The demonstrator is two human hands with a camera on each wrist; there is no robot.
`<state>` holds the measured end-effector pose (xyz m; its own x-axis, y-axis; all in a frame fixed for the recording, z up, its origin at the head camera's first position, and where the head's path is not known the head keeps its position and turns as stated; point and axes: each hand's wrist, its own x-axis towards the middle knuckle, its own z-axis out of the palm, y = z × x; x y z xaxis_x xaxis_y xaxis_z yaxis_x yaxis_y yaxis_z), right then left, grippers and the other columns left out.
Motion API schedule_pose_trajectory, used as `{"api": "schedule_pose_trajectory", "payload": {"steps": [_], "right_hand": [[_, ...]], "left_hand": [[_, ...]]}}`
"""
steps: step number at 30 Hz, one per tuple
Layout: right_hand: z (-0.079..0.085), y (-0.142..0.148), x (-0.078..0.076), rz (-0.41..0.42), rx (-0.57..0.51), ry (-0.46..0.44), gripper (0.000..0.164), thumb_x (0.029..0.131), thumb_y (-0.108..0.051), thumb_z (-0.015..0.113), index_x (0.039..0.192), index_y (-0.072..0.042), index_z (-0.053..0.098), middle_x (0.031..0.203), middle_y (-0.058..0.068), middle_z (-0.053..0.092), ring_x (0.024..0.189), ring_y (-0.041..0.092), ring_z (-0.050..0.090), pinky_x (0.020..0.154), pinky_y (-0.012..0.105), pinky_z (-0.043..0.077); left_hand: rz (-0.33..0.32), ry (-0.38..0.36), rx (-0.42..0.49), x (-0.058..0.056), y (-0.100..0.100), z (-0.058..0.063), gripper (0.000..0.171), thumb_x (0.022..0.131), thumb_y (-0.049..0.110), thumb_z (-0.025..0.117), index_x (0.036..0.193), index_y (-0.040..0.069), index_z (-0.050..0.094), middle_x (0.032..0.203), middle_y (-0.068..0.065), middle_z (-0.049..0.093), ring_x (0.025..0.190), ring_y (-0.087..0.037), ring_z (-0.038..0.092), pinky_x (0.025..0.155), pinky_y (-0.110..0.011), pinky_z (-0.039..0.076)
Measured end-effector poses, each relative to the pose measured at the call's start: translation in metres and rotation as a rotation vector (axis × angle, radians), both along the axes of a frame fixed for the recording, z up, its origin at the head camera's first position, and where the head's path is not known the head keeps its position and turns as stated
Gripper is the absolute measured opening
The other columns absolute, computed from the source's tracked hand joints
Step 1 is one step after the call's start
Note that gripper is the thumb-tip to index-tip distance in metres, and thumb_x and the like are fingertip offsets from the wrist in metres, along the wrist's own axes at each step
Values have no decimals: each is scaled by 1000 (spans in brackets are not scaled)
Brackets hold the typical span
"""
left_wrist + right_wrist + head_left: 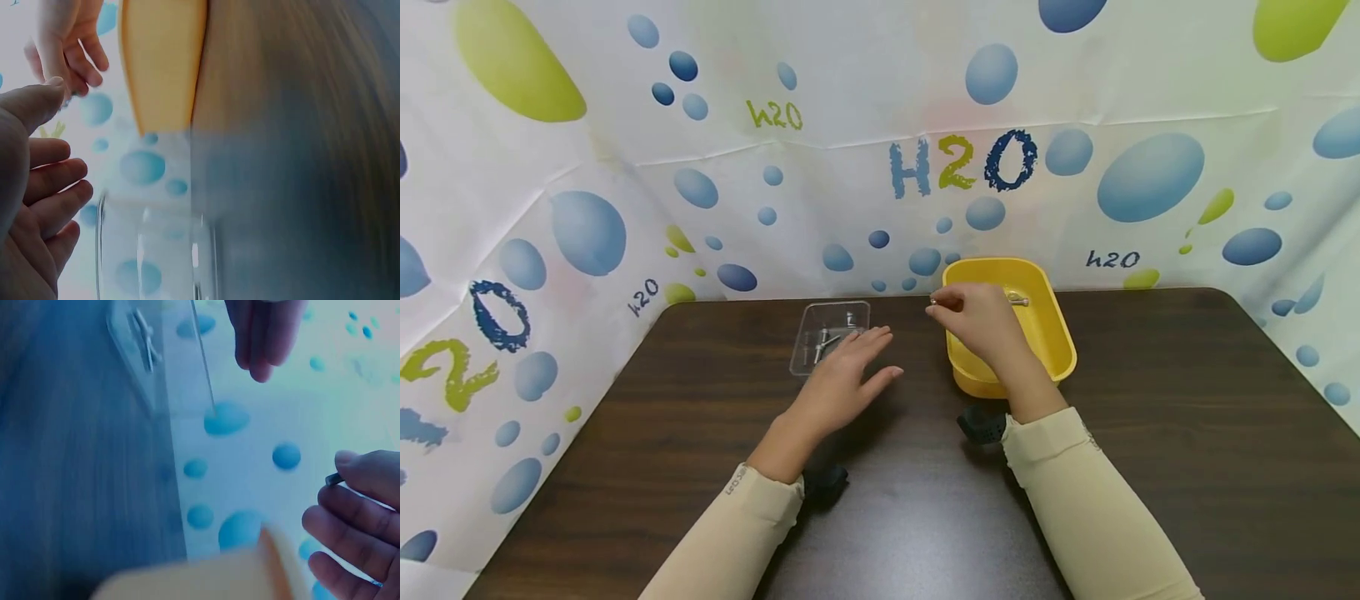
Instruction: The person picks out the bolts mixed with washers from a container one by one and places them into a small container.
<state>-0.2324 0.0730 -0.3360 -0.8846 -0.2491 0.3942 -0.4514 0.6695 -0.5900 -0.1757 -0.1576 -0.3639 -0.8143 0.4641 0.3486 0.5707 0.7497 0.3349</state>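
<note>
My right hand point(981, 321) is above the left rim of a yellow bin point(1063, 346). Between its thumb and forefinger it pinches a small metal piece point(335, 479), which looks like the end of a bolt; the rest is hidden by the fingers. My left hand point(846, 375) is held over the near right side of a clear plastic box point(801, 354), fingers extended and thumb apart, holding nothing. Several silver bolts point(824, 343) lie in the clear box, partly covered by that hand. Another metal bolt point(1018, 300) is in the yellow bin, beside the right wrist.
Both containers stand near the back edge of a dark wooden table point(917, 500). Behind it hangs a white cloth point(850, 200) printed with blue and green drops. A dark wrist device point(983, 425) is strapped under the right wrist, another point(825, 483) under the left.
</note>
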Motion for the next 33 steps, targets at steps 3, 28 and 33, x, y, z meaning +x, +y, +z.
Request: {"api": "schedule_pose_trajectory", "payload": {"steps": [3,28,33], "right_hand": [[2,-15,7,53,7,88,24,92,-26,71,107,-7,76,97,6,75,85,19,68,80,35,59],[-24,-94,24,332,211,59,21,93,-14,69,113,-11,75,106,0,76,97,16,71,88,34,56],[-27,-96,24,355,208,55,22,93,-13,68,114,-10,74,107,1,75,97,17,71,87,35,57]], "left_hand": [[33,22,37,1,-19,0,57,94,34,67,141,5,53,146,-10,52,138,-26,46,117,-46,30],[260,-159,82,-11,-111,-7,69,83,46,75,138,8,58,142,-8,56,128,-33,55,102,-54,46],[255,-154,83,-11,-111,-8,66,84,44,75,137,9,59,143,-7,55,129,-33,54,103,-54,45]]}}
